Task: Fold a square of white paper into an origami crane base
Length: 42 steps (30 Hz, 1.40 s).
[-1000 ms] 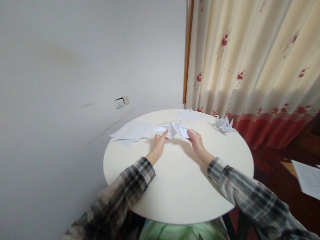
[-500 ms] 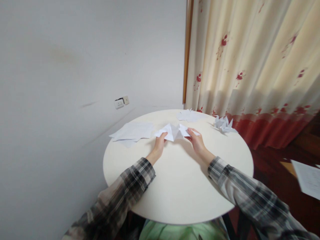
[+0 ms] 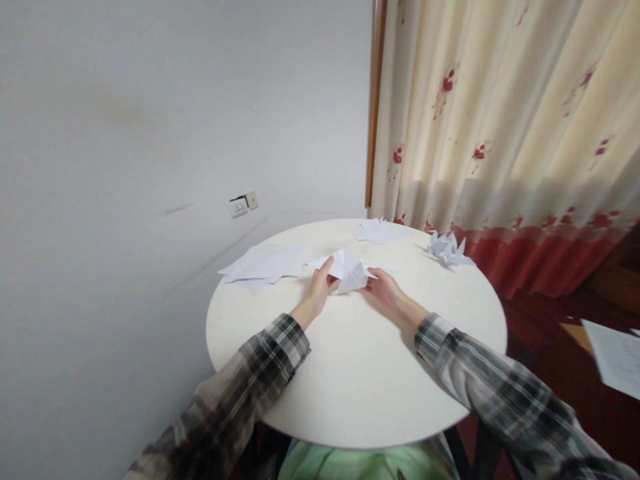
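A creased sheet of white paper (image 3: 350, 272) is held between my two hands, just above the round white table (image 3: 360, 373). My left hand (image 3: 321, 288) pinches its left side, thumb on top and fingers underneath. On the other side, my right hand (image 3: 386, 290) grips the right part, its fingertips partly hidden behind the folds. The paper's middle bulges and folds toward me.
Flat white sheets (image 3: 265, 262) lie at the table's left. More white paper (image 3: 377, 231) lies at the far edge, and folded paper pieces (image 3: 447, 249) stand at the back right. A wall (image 3: 125, 267) and a curtain (image 3: 500, 133) border the table.
My hands have come slightly closer together. The paper, stretched wide in a zigzag before, has bunched, and its middle has folded down toward me.
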Available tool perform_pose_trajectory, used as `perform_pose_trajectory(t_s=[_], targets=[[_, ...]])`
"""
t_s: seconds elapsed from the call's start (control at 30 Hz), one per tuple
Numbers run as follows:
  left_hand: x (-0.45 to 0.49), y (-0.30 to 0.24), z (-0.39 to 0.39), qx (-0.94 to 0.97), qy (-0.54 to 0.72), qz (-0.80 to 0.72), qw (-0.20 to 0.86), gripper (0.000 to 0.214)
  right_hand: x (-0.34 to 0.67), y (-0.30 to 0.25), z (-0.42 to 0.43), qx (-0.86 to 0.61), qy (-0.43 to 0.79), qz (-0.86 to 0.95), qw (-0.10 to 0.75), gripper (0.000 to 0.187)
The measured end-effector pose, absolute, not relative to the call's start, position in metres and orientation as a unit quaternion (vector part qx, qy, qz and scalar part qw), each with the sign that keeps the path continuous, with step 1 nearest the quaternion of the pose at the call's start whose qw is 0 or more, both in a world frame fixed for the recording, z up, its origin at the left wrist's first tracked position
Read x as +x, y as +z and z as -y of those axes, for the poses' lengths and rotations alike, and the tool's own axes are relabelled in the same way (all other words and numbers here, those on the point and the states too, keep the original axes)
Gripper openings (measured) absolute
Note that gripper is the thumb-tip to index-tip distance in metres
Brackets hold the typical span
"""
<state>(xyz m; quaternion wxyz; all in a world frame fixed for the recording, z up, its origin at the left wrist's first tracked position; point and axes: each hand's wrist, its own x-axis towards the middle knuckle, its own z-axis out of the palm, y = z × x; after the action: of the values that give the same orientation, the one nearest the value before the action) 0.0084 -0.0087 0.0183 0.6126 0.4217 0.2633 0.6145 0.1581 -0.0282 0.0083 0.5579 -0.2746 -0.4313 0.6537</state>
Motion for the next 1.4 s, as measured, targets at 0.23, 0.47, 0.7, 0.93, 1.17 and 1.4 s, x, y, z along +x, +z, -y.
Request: perform_pose_trajectory(t_s=[0.23,0.47,0.7,0.93,1.17,1.4], targets=[[0.010,0.025,0.024,0.584,0.506,-0.243,0.586,0.041,0.160,0.008,0.024,-0.309,0.626,0.356,0.621,0.018],[0.013,0.020,0.012,0.644,0.547,-0.250,0.473,0.056,0.159,0.008,0.022,-0.322,0.609,0.331,0.645,0.015],[0.009,0.020,0.016,0.678,0.490,-0.347,0.424,0.032,0.160,0.007,0.022,-0.326,0.604,0.350,0.638,0.013],[0.013,0.024,0.018,0.587,0.565,-0.299,0.496,0.040,0.162,0.007,0.022,-0.321,0.604,0.409,0.604,0.032],[0.012,0.026,0.014,0.569,0.614,-0.297,0.459,0.037,0.162,0.011,0.024,-0.291,0.561,0.479,0.610,0.041],[0.012,0.029,0.018,0.572,0.612,-0.301,0.456,0.032,0.161,0.012,0.029,-0.286,0.493,0.532,0.626,0.025]])
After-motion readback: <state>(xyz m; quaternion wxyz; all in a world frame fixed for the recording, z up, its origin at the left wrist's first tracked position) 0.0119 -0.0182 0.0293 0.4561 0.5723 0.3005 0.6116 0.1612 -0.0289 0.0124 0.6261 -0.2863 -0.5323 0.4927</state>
